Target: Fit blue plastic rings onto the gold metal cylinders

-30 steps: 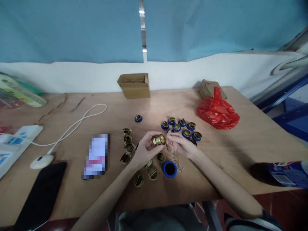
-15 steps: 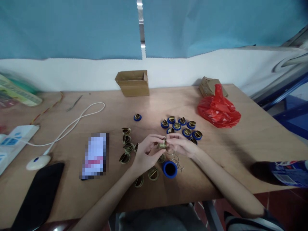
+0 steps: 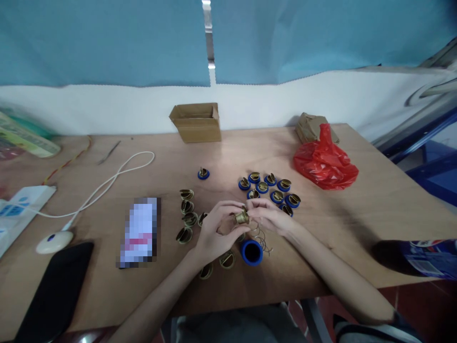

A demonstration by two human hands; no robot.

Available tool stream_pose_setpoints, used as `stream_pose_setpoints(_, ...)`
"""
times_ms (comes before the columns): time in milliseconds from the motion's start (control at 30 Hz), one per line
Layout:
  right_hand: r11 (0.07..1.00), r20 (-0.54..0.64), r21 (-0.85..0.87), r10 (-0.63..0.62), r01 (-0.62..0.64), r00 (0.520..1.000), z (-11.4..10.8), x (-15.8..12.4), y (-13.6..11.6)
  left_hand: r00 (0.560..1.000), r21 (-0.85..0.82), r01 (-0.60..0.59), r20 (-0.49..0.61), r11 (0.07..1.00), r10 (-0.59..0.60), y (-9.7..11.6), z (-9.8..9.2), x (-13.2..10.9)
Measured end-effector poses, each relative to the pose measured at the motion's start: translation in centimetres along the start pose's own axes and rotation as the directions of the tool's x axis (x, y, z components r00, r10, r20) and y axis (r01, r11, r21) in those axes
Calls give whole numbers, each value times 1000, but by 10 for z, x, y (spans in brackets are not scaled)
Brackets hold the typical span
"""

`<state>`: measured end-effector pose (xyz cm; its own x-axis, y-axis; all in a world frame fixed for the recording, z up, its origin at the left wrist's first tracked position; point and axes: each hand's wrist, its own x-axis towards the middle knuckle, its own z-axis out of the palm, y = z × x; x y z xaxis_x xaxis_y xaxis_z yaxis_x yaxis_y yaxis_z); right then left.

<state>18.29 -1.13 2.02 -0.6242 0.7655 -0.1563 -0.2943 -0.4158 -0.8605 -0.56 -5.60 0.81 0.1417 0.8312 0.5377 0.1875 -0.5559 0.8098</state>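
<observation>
Between both hands is a small brass fitting (image 3: 242, 217) with a round flanged body. My left hand (image 3: 217, 231) is closed around its left side, thumb below and fingers above. The fingertips of my right hand (image 3: 267, 214) pinch its right edge. Just below the hands stands a blue ring-shaped part (image 3: 252, 252) with a dark opening. Beside it lie several thin wire springs (image 3: 262, 238), partly hidden by my right hand. To the left are several brass flap fittings (image 3: 190, 219) without blue rings. Behind my right hand sit several brass fittings in blue rings (image 3: 277, 196).
One blue-ringed fitting (image 3: 203, 173) stands apart. An open cardboard box (image 3: 200, 128) is at the back, a red plastic bag (image 3: 325, 164) at the right. Toward the left are a phone (image 3: 139, 233), a black case-like object (image 3: 55, 293), a white cable (image 3: 114, 178) and a power strip (image 3: 28, 209). A bottle (image 3: 417, 257) lies right.
The brass fitting has turned slightly in my fingers, showing more of its body. Both hands stay in almost the same place.
</observation>
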Motion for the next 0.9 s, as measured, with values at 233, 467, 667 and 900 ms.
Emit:
stream_pose_setpoints(233, 993, 25, -118, -7, 10, 1000, -1, -2, -3, 999, 83, 21, 42, 996, -25, -3, 0, -5)
stream_pose_setpoints(467, 958, 73, -271, -81, 98, 994, 1, -3, -7, 999, 129, -44, 28, 991, 41, -1, 0, -4)
stream_pose_setpoints(667, 914, 106, -377, -121, 152, 987, 6, -7, -12, 999, 146, -34, -29, 989, 39, -2, 3, -10)
stream_pose_setpoints(900, 912, 146, -373, -123, 170, 982, 5, -7, -12, 988, 45, 130, -87, 990, -126, -10, 6, -18)
